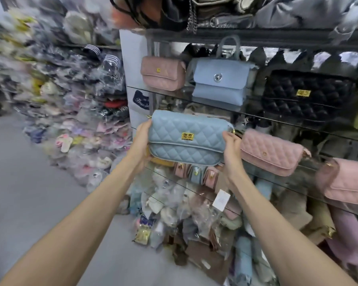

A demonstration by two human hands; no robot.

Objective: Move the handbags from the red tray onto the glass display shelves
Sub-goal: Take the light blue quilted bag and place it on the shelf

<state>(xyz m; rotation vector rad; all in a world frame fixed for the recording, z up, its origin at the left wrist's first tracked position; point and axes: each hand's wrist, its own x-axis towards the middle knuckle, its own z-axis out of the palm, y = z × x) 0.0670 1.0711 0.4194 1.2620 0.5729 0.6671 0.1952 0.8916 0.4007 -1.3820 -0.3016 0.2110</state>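
I hold a light-blue quilted handbag (pixel 186 137) with a gold clasp upright in front of the glass display shelves (pixel 277 119). My left hand (pixel 141 141) grips its left end. My right hand (pixel 232 149) grips its right end. The bag hovers at the left end of the middle shelf, just left of a pink quilted handbag (pixel 271 151) standing there. The red tray is out of view.
The upper glass shelf carries a pink bag (pixel 162 73), a blue flap bag (pixel 221 81) and a black quilted bag (pixel 306 96). Another pink bag (pixel 349 182) sits far right. Packaged goods are piled on the floor below and along the left wall (pixel 70 120).
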